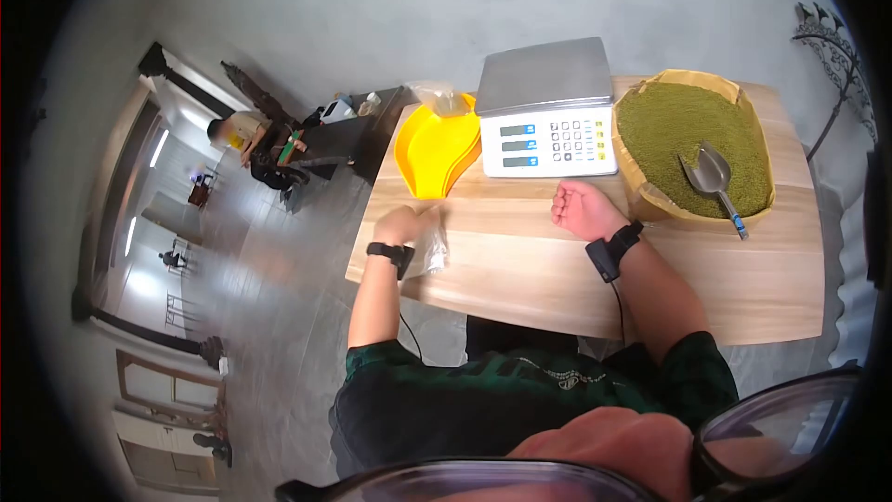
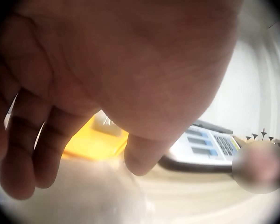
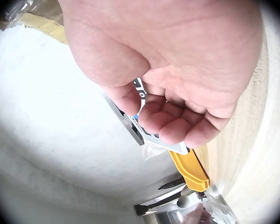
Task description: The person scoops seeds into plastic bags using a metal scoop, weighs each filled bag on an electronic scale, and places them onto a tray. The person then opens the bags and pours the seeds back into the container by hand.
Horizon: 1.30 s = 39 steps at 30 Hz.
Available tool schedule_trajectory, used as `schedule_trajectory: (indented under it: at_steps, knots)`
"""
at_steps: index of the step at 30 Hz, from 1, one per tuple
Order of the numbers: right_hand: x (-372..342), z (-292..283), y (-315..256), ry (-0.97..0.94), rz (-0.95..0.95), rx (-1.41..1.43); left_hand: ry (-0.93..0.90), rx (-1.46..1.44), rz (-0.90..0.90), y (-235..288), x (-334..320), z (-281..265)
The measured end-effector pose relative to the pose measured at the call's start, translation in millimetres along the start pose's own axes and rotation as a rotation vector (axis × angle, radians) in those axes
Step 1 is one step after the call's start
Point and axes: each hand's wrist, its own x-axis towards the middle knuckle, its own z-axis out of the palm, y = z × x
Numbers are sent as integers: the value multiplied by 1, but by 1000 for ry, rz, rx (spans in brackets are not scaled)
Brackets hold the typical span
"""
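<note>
My left hand [image 1: 400, 225] is over the table's left side, right at a clear plastic bag [image 1: 434, 249]. In the left wrist view its fingers [image 2: 21, 154] reach down, apart from the thumb, with the blurred bag [image 2: 98, 186] below them. My right hand [image 1: 587, 209] is in front of the scale, palm turned up; in the right wrist view its fingers [image 3: 172, 123] curl loosely with nothing in them. The white digital scale [image 1: 548, 144] has a grey metal platform. To its left lies a yellow scoop-shaped pan [image 1: 432, 149].
At the right, an open bag [image 1: 632, 172] of green beans [image 1: 683, 121] has a metal scoop [image 1: 711, 172] resting in it. Another clear plastic bag [image 1: 437, 96] lies at the pan's far end. Beyond the wooden table [image 1: 520, 270], a person [image 1: 251, 139] sits near a dark table.
</note>
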Motion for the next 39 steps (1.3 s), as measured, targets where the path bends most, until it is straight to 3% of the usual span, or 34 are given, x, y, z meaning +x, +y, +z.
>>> schedule_trajectory:
  at_steps: [3,6,10,17,21,23,25,27,29,36,39]
  knots:
    - [-1,1,0,-27,-28,-19,-166,16,6,-18,-9,38]
    - [-4,7,-1,-1,-25,-30,-27,-105,50,-14,-20,41]
    - [-3,6,-1,-20,-46,-51,-98,-337,3,-13,-21,27]
    - [-4,6,0,-28,-69,-66,-33,-390,-9,7,-31,-12]
    - [-2,6,3,-94,-88,-162,-28,-464,190,46,-19,-8]
    - [-2,3,4,-164,-84,-242,-110,-432,366,94,-32,-21]
    - [-8,17,10,-160,-113,-305,-152,-510,461,126,-16,4]
    - [-3,5,11,-226,-132,-352,-205,-640,490,157,1,27]
    - [-12,20,16,-175,-194,-400,-261,-769,510,170,3,38]
    - [-12,21,15,-24,-299,-536,-76,-807,671,167,16,60]
    - [-10,14,16,-56,-301,-616,117,-738,716,163,24,77]
